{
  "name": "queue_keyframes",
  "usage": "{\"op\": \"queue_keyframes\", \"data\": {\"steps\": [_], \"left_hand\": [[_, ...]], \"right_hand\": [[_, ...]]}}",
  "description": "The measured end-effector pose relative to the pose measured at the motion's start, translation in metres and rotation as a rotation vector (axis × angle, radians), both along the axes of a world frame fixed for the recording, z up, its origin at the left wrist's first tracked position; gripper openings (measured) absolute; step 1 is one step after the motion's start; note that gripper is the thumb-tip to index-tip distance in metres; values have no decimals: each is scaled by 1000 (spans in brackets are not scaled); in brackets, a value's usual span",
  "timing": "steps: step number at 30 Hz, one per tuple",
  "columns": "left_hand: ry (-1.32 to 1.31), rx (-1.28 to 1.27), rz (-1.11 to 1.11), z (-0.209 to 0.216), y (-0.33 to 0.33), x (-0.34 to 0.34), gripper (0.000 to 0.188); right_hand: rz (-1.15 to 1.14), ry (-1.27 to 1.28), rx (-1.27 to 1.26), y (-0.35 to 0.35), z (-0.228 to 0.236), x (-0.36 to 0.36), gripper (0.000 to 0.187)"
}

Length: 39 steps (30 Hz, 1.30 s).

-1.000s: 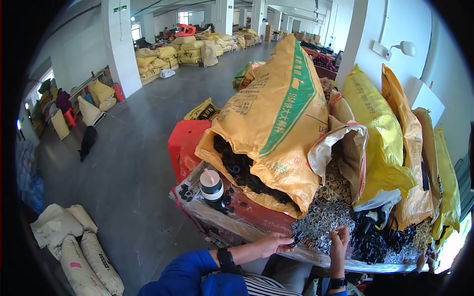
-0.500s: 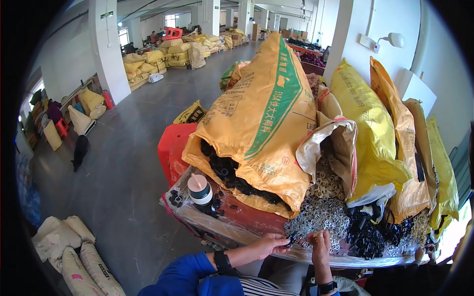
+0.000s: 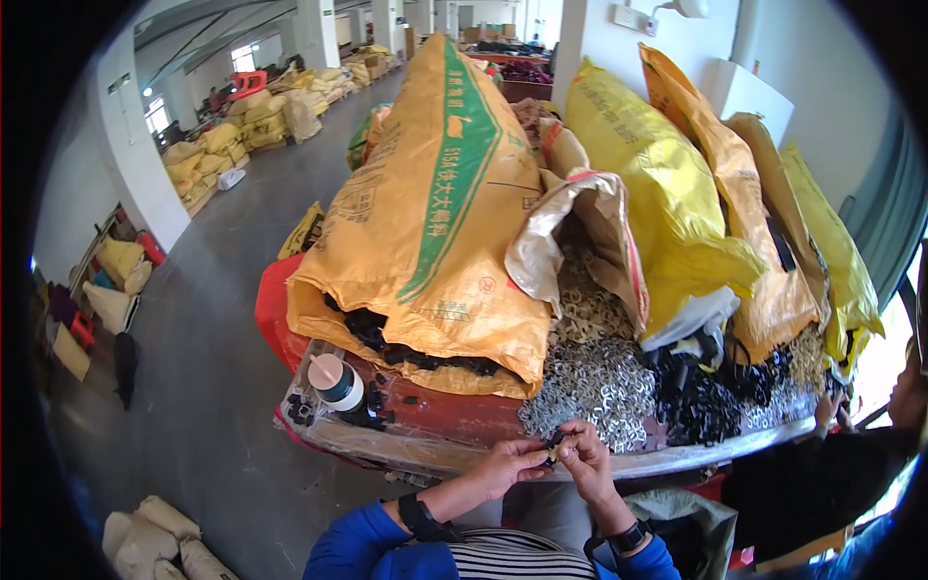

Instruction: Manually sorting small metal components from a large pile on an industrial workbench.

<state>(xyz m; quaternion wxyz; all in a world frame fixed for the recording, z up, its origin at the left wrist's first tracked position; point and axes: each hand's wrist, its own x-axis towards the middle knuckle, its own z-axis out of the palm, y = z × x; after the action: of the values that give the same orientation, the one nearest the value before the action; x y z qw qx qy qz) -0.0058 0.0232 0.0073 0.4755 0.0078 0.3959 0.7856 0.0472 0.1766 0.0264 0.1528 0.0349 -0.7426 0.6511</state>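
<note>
Blue sleeves (image 3: 356, 537), hands (image 3: 507, 467) close together.

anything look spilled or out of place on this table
Yes, loose black pieces lie scattered around the lidded cup at the table's left corner, apart from the black heap farther right, so they look strayed or spilled. The cup itself stands upright. Nothing looks clearly damaged.
</note>
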Motion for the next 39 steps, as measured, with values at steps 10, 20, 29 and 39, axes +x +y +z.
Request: {"op": "queue_keyframes", "data": {"steps": [10, 20, 29, 39], "left_hand": [[-31, 49, -53, 16, -8, 14, 21], [-101, 17, -42, 4, 2, 2, 16], [-209, 39, -59, -12, 15, -12, 14], [-204, 84, -38, -2, 8, 4, 16]], "right_hand": [[101, -21, 123, -2, 25, 14, 8], [93, -254, -308, 1, -4, 7, 9], [12, -278, -559, 5, -22, -5, 9], [-95, -158, -623, -16, -21, 12, 8]]}}
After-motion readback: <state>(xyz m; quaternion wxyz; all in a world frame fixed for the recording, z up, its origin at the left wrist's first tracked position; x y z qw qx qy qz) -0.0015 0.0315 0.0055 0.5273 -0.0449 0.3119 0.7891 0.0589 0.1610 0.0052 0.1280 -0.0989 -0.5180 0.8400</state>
